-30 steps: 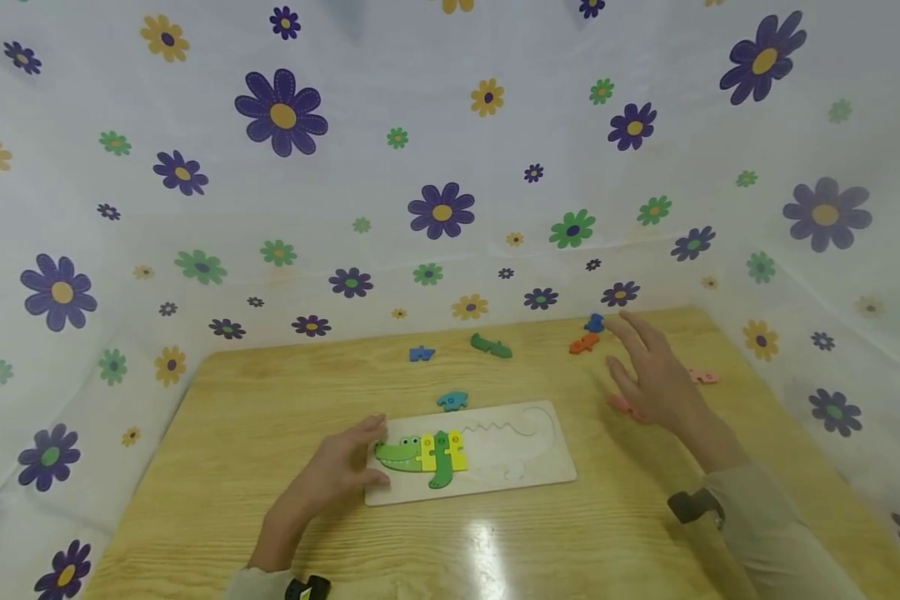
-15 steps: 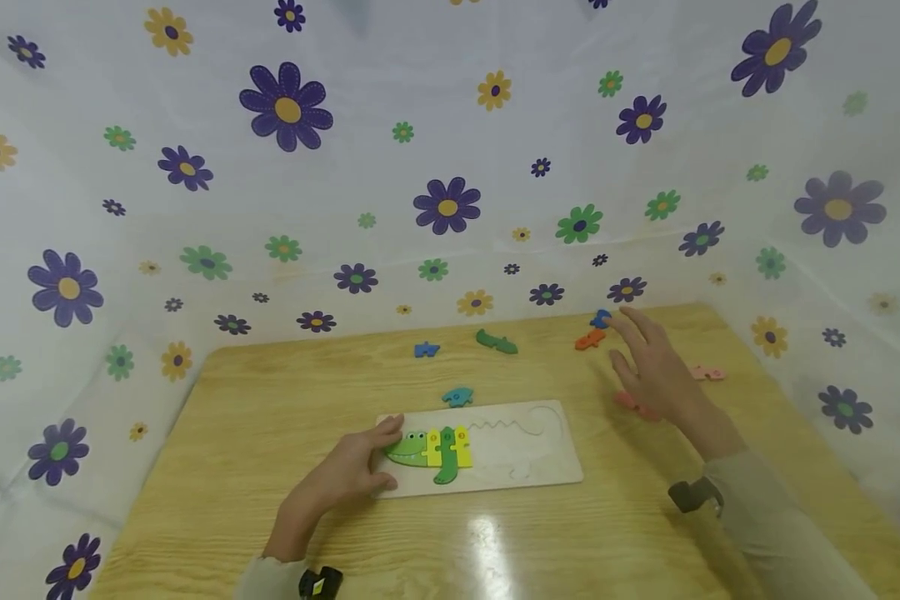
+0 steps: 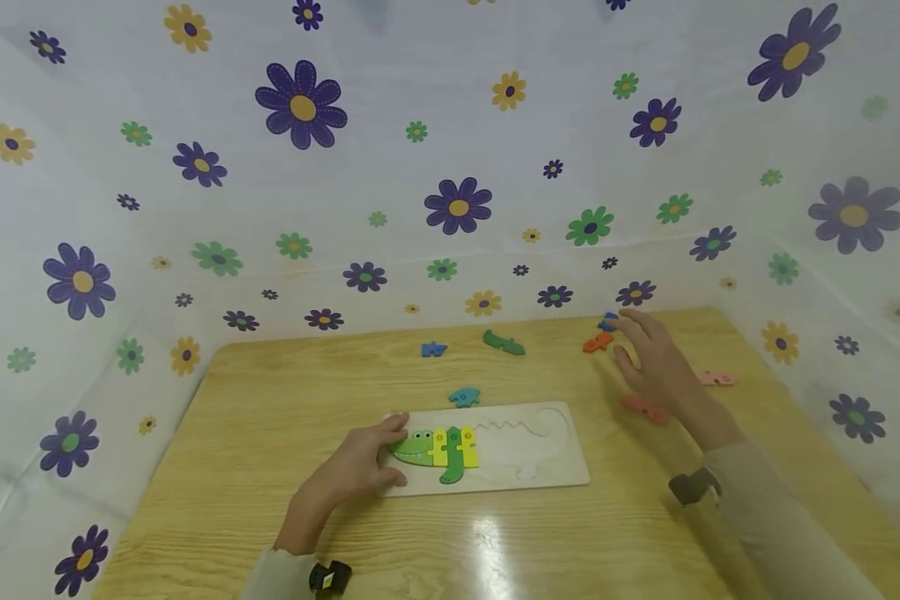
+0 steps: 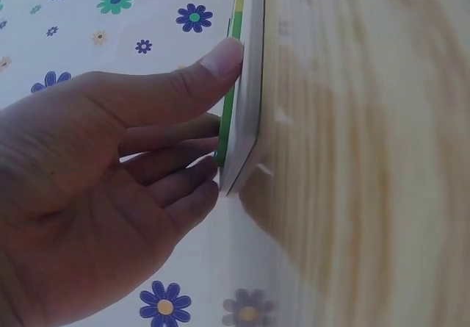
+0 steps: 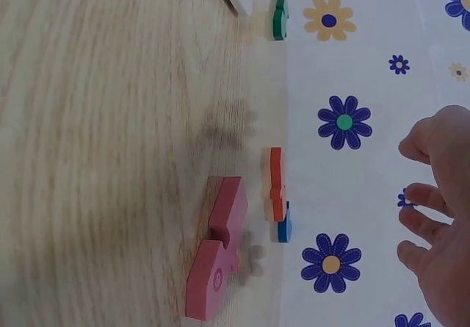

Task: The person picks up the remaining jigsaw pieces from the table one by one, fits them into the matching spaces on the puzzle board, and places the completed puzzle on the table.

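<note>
A pale wooden puzzle board [image 3: 510,479] lies on the table, its left part filled by a green crocodile head [image 3: 414,451], yellow pieces [image 3: 470,454] and a green leg piece [image 3: 452,473]. My left hand [image 3: 354,460] rests at the board's left end; in the left wrist view the thumb [image 4: 220,59] touches its face and the fingers lie along the end. My right hand [image 3: 660,371] hovers over the table's right side, fingers loosely bent, nothing held. Below and around it are an orange piece [image 3: 597,342], a blue piece [image 3: 608,321] and a red-pink piece [image 5: 213,261].
Behind the board sits a teal piece [image 3: 465,397]. Farther back lie another blue piece [image 3: 433,349] and a long green piece [image 3: 504,342]. A light pink piece [image 3: 716,378] is right of my right wrist. Flower-printed cloth [image 3: 390,167] encloses the table's back and sides.
The left hand has shifted slightly right against the board's end, its fingertips now over the crocodile's snout. The right hand still hovers above the same pieces. The whole view has drifted a little.
</note>
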